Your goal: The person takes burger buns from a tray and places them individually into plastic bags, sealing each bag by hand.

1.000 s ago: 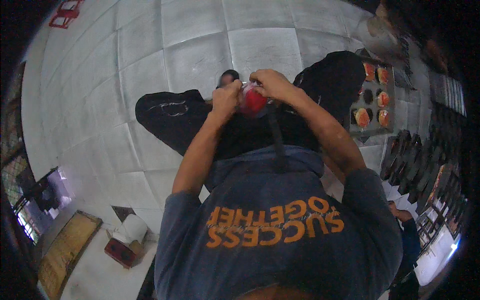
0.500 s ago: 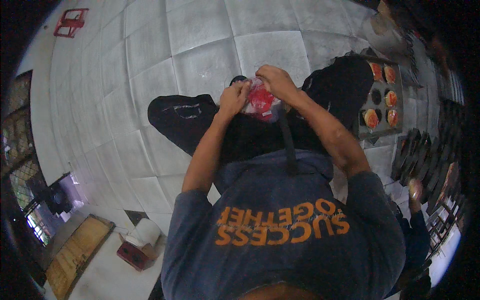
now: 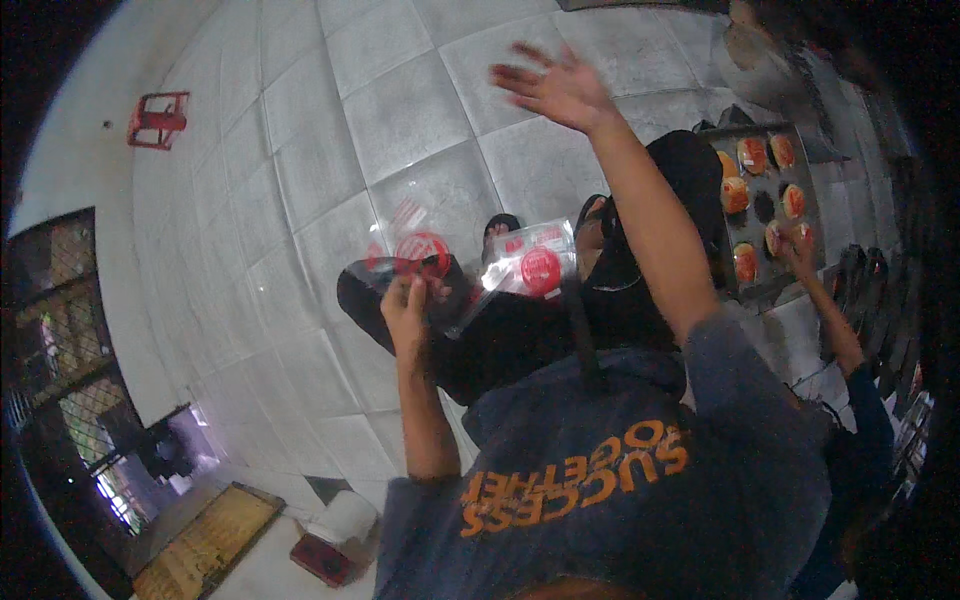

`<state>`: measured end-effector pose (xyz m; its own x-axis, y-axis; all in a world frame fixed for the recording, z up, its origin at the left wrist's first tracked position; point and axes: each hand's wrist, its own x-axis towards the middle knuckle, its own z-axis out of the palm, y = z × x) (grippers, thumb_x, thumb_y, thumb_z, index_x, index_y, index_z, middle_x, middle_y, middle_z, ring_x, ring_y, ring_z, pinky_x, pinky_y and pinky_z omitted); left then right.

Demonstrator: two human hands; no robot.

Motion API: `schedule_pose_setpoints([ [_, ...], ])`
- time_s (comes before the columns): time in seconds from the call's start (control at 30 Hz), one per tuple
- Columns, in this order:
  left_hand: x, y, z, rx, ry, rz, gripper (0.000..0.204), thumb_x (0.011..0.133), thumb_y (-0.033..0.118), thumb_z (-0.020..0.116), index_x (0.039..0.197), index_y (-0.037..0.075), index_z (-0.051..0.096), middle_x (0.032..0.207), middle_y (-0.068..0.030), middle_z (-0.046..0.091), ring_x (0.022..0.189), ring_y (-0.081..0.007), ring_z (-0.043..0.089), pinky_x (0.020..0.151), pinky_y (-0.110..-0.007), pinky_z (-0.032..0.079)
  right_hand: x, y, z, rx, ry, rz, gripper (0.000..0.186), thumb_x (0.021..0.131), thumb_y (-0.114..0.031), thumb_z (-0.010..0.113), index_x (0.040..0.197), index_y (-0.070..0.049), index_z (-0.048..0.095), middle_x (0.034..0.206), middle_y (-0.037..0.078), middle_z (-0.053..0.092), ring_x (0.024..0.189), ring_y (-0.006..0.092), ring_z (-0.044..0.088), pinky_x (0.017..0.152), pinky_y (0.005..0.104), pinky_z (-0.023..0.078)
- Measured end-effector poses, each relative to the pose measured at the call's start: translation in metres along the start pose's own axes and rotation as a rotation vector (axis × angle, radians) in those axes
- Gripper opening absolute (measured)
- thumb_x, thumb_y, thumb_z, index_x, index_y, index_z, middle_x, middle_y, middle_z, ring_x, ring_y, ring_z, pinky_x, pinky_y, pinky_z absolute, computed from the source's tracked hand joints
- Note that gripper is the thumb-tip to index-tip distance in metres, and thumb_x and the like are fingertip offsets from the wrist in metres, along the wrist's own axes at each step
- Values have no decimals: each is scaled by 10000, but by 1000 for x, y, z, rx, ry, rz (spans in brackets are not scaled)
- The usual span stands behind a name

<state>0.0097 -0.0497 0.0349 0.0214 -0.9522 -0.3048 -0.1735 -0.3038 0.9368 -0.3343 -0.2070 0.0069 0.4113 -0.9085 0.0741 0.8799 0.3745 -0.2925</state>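
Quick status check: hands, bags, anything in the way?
Left hand: holding a clear red-printed bag. Right hand: open, raised, empty. Second bag: right of the first. Nearby: another person's hand at the bun tray, clear of both bags.

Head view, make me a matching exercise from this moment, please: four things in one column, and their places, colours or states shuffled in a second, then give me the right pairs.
Things:
1. left hand
2. right hand
3. buns
4. T-shirt

Descriptions:
A. dark, with orange lettering
B. on a tray at the right
C. pinching a red-printed clear plastic bag
D. open, fingers spread

Pairs: 1-C, 2-D, 3-B, 4-A
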Motion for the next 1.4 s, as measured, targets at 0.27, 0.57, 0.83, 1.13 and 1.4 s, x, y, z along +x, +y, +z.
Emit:
schedule_pose_setpoints([
  [0.27,-1,-79,-28,-314,247,-293,444,864,359,531,1063,-38,515,999,-118,575,882,-225,579,693,-377,495,-5,-60,-30,-1089,455,-45,567,919,-464,326,1279,-33,405,1285,200,439,1203,300,418,1006,410,321],
  [0.57,33,-43,33,-446,27,-308,372,846,333,573,1008,1,528,915,-96,572,797,-213,571,724,-341,478,-251,-193,-239,-868,1513,-307,356,786,-283,584,1014,-10,570,926,127,597,793,212,585,675,335,475],
  [0.83,58,-37,45,-309,-115,-454,348,866,313,528,999,-9,526,949,-117,574,839,-238,577,735,-371,487,-325,-147,-339,-982,1851,-105,336,735,-220,643,988,-2,603,885,105,617,768,232,585,680,347,473],
  [1.13,57,-35,63,-321,0,-413,362,875,324,504,1080,26,509,1048,-125,554,953,-239,540,805,-348,451,-277,-105,-233,-916,1626,-708,350,730,-142,683,1031,-2,571,996,79,605,839,186,610,745,308,492],
  [1.4,74,26,132,-675,1,-248,537,916,441,379,1273,40,386,1215,-176,458,1042,-308,481,886,-400,386,-127,4,16,-27,609,-277,345,784,-26,603,1118,-32,516,1079,77,580,992,190,570,848,335,475],
])
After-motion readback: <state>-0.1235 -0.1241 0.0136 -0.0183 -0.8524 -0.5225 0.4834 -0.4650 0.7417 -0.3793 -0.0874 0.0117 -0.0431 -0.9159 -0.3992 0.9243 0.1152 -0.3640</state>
